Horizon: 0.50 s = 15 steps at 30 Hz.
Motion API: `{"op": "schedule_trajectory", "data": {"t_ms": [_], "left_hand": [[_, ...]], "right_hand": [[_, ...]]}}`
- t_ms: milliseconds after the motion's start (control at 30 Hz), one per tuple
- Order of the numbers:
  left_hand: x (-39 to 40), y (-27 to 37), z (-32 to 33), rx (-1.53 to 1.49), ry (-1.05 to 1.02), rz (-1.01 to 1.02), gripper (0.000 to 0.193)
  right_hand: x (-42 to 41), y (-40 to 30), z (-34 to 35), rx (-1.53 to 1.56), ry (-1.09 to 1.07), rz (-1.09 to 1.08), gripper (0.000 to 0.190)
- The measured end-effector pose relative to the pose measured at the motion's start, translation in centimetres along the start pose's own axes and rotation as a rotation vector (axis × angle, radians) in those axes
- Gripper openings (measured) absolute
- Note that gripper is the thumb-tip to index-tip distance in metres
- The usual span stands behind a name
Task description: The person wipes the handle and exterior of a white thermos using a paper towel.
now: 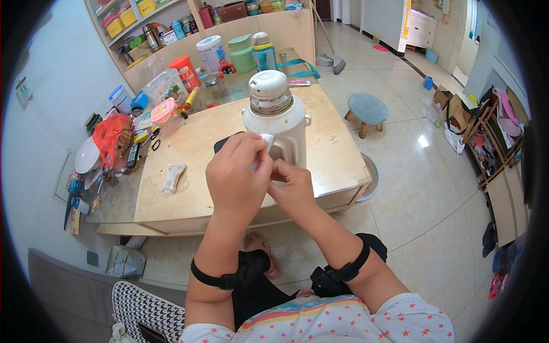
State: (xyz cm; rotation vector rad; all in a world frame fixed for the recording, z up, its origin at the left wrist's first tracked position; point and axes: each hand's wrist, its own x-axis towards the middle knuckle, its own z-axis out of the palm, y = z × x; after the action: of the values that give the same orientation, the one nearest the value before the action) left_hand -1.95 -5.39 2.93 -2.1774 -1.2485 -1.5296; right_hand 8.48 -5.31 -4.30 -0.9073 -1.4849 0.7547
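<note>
My left hand (240, 176) is closed around a folded white wipe or cloth (267, 140), whose end shows above the fingers. Close against it, my right hand (296, 182) has its thumb and fingertips drawn together; what lies between them is hidden. Just behind both hands a white vacuum flask (274, 122) with a moulded side handle stands upright on the wooden table (334, 158). Its domed lid (268, 83) sits over a ridged metal-coloured neck. Partly covered by my left hand is a flat black object (221, 143). A crumpled white wipe (173, 178) rests to the left.
Clutter lines the table's left side, including a red plastic bag (111, 135), a remote control (133, 155) and scissors (155, 139). Along the back stand a green jug (241, 53), a water bottle (263, 53) and tubs. A round stool (367, 109) is at the right.
</note>
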Motion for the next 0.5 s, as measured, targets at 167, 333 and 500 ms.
{"op": "schedule_trajectory", "data": {"t_ms": [167,333,500], "left_hand": [[0.8,0.5,0.3,0.086,-0.039,-0.014,0.012],[1.2,0.3,-0.3,0.073,-0.100,-0.038,0.012],[1.1,0.1,-0.8,0.048,-0.143,-0.042,0.012]], "right_hand": [[0.1,0.4,0.0,0.028,0.024,-0.011,0.018],[0.0,0.2,-0.2,0.019,0.012,-0.020,0.019],[0.0,-0.1,-0.3,0.017,0.004,-0.017,0.020]]}}
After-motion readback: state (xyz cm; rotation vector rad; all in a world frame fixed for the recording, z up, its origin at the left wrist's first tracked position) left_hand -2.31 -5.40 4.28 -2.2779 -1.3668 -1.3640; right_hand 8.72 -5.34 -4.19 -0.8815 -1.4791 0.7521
